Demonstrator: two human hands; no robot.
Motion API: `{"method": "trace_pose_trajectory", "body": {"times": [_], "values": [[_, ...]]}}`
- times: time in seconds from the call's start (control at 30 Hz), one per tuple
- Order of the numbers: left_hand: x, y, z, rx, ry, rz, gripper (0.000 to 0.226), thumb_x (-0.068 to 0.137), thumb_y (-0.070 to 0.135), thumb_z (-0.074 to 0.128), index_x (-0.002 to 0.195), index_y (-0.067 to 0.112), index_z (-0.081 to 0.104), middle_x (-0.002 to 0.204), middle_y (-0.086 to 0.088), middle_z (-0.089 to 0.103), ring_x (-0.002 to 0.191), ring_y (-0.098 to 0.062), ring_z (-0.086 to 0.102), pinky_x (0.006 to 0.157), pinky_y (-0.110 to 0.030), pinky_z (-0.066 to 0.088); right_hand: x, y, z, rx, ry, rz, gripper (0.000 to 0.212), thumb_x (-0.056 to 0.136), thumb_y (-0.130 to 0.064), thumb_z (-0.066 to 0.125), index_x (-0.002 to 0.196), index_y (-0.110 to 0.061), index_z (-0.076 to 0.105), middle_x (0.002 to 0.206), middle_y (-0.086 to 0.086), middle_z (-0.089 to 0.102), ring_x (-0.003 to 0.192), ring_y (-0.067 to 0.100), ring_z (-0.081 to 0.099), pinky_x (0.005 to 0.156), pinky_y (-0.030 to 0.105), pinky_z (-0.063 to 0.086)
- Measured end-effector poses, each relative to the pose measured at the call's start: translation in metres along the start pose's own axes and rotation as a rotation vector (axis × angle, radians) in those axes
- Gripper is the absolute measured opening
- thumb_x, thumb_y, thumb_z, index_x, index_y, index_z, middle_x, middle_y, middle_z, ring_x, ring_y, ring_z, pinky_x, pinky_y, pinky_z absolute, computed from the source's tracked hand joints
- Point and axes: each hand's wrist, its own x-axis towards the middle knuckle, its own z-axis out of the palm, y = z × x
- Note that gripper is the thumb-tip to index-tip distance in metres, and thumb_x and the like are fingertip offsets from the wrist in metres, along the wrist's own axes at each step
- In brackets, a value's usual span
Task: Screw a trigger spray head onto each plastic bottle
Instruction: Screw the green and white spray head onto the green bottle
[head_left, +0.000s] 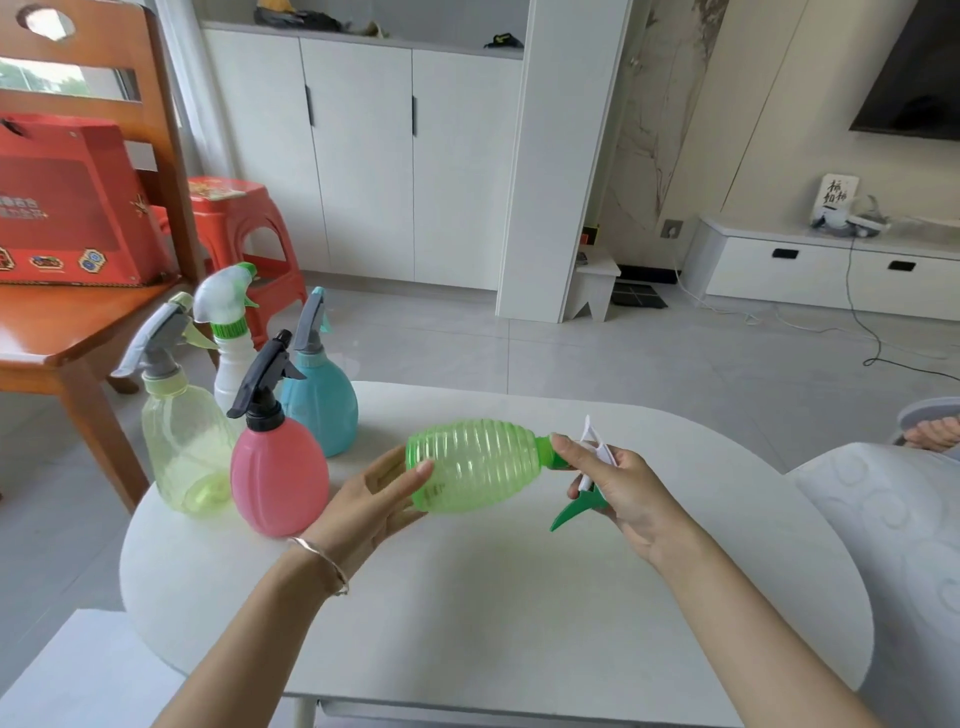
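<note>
A ribbed green bottle (475, 464) lies sideways in the air above the white table (493, 597), neck pointing right. My left hand (382, 499) cups its base. My right hand (615, 486) is closed around a white and green trigger spray head (587, 483) that sits at the bottle's green neck collar. The green trigger lever sticks out below my fingers. At the table's left stand several bottles with spray heads on them: a pink one (278, 475), a pale yellow one (184, 447), a blue one (322, 402) and a white one (234, 358).
A wooden chair (78, 332) carrying a red box (67, 208) stands left of the table, with a red plastic stool (244, 223) behind it. A grey patterned cushion (893, 519) lies at the table's right edge. Another person's foot in a slipper (930, 428) shows far right.
</note>
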Motion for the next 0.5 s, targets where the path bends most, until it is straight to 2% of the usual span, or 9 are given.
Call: {"method": "trace_pose_trajectory", "body": {"times": [0.03,0.1,0.13,0.2,0.27,0.37,0.43,0.5], "values": [[0.000,0.000,-0.003,-0.020,-0.068,0.013,0.064,0.069,0.036,0.082,0.126,0.023,0.059,0.128,-0.002,0.065,0.115,-0.017,0.064,0.088,-0.021,0.054,0.001,-0.001,-0.002,0.025,-0.005,0.012,0.022,0.073,-0.041,0.074,0.077,-0.020,0.068,0.057,-0.013,0.066,0.047,0.004,0.055,0.053,0.014,0.044],[0.002,0.001,-0.004,-0.015,-0.136,0.026,0.067,0.070,0.032,0.082,0.131,0.030,0.054,0.134,0.001,0.060,0.120,-0.016,0.060,0.096,-0.024,0.050,0.001,-0.002,-0.004,0.019,-0.027,0.009,0.021,0.075,-0.039,0.073,0.083,-0.020,0.069,0.055,-0.014,0.065,0.047,0.003,0.055,0.053,0.014,0.044],[0.002,0.000,-0.003,-0.013,-0.137,0.004,0.073,0.071,0.040,0.079,0.136,0.036,0.047,0.137,0.003,0.056,0.117,-0.019,0.062,0.095,-0.028,0.052,0.000,-0.002,-0.004,-0.004,-0.039,-0.007,0.020,0.074,-0.038,0.073,0.083,-0.021,0.069,0.053,-0.015,0.063,0.047,0.003,0.054,0.054,0.014,0.044],[0.002,0.000,0.004,0.020,-0.068,-0.076,0.076,0.069,0.062,0.066,0.138,0.049,0.038,0.139,0.005,0.046,0.104,-0.025,0.069,0.085,-0.036,0.058,-0.002,0.000,-0.001,-0.048,-0.066,-0.061,0.013,0.072,-0.034,0.077,0.071,-0.024,0.068,0.053,-0.013,0.063,0.045,0.004,0.053,0.052,0.012,0.045],[0.004,0.000,0.006,0.151,0.045,-0.040,0.067,0.067,0.060,0.060,0.131,0.054,0.043,0.138,0.001,0.044,0.092,-0.024,0.073,0.075,-0.035,0.060,-0.004,0.002,0.002,-0.070,-0.080,-0.111,0.020,0.071,-0.027,0.080,0.059,-0.023,0.064,0.058,-0.013,0.066,0.044,0.006,0.051,0.049,0.010,0.044],[0.004,0.002,0.003,0.264,0.044,0.090,0.069,0.065,0.050,0.070,0.130,0.042,0.048,0.139,-0.004,0.048,0.097,-0.021,0.072,0.080,-0.032,0.059,-0.004,0.006,0.002,-0.068,-0.044,-0.108,0.021,0.070,-0.027,0.081,0.066,-0.018,0.062,0.059,-0.013,0.067,0.043,0.005,0.051,0.048,0.011,0.044],[0.003,0.001,-0.001,0.294,-0.046,0.086,0.087,0.054,0.056,0.082,0.130,0.029,0.051,0.135,-0.005,0.057,0.102,-0.020,0.070,0.085,-0.031,0.058,-0.004,0.007,0.000,-0.058,-0.014,-0.079,0.019,0.071,-0.029,0.080,0.071,-0.018,0.064,0.056,-0.014,0.065,0.043,0.004,0.052,0.049,0.009,0.044],[0.001,-0.002,-0.001,0.283,-0.092,0.051,0.095,0.044,0.055,0.089,0.127,0.027,0.054,0.129,-0.002,0.063,0.106,-0.020,0.069,0.087,-0.030,0.057,-0.004,0.008,-0.003,-0.062,-0.019,-0.067,0.017,0.072,-0.029,0.079,0.072,-0.019,0.064,0.053,-0.015,0.063,0.042,0.004,0.052,0.049,0.008,0.044]]}}
